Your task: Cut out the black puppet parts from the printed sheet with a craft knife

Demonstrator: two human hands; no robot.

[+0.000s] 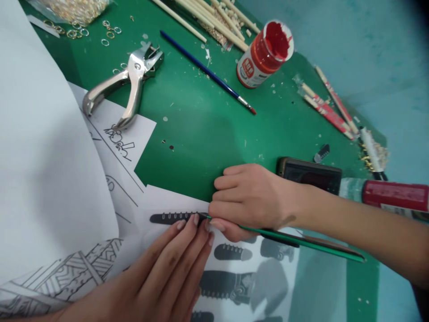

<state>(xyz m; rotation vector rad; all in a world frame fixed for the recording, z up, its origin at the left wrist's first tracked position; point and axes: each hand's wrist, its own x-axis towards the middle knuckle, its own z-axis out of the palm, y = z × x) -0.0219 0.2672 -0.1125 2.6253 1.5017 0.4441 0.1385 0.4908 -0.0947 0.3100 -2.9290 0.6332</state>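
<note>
A white sheet (281, 308) printed with dark grey shapes lies under both hands. My left hand (167, 268) comes in from the lower left with its fingers stretched out flat, their tips resting on a long dark strip shape (172, 218) with small loops along it. From the right, my right hand (248, 197) is closed around a long, slim green-and-dark tool (321, 247), whose exact kind I cannot make out. The tool's front end meets the strip beside my left fingertips, and its back end runs out below my right wrist.
Nearby lie a metal hole punch (136, 74), a blue paintbrush (208, 71), an open red paint jar (263, 56) and a phone (310, 174). Wooden sticks (214, 20), wrapped chopsticks (330, 105), a marker (372, 152) and a dark red bottle (395, 197) sit around the green table's edges (197, 152).
</note>
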